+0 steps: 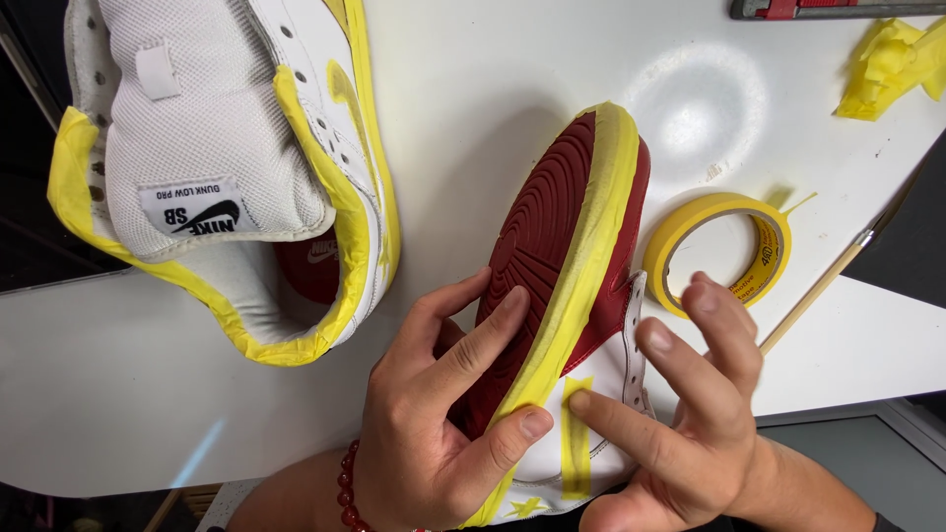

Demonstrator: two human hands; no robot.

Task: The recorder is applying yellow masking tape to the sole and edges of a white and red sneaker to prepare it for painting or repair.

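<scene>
**Yellow masking tape goes onto a red-soled sneaker at a white desk**

A person's left hand (434, 414) grips a red-and-white sneaker (567, 296) lying on its side near the front edge of the white desk (148, 384), thumb and fingers closed around the dark red sole (537, 227). The right hand (680, 414) holds nothing; its index fingertip presses a short strip of yellow tape (575, 433) flat against the white upper, the other fingers spread loose. A yellow band already follows the midsole (591, 246) from toe toward heel, so the edge appears largely masked, while most of the white side panel is bare, which suggests more strips are to come. The second sneaker (227, 167), at the desk's far left corner, looks further along, with yellow tape running round its collar and along its side. A roll of yellow masking tape (717, 251) lies just beside the held shoe, on its right, a thin wooden stick (828, 286) angles off the right edge, crumpled yellow tape (887, 69) sits at the far right corner, and a red-and-grey tool (828, 9) lies along the far edge. The glossy top reflects an overhead light; dark floor shows beyond it
</scene>
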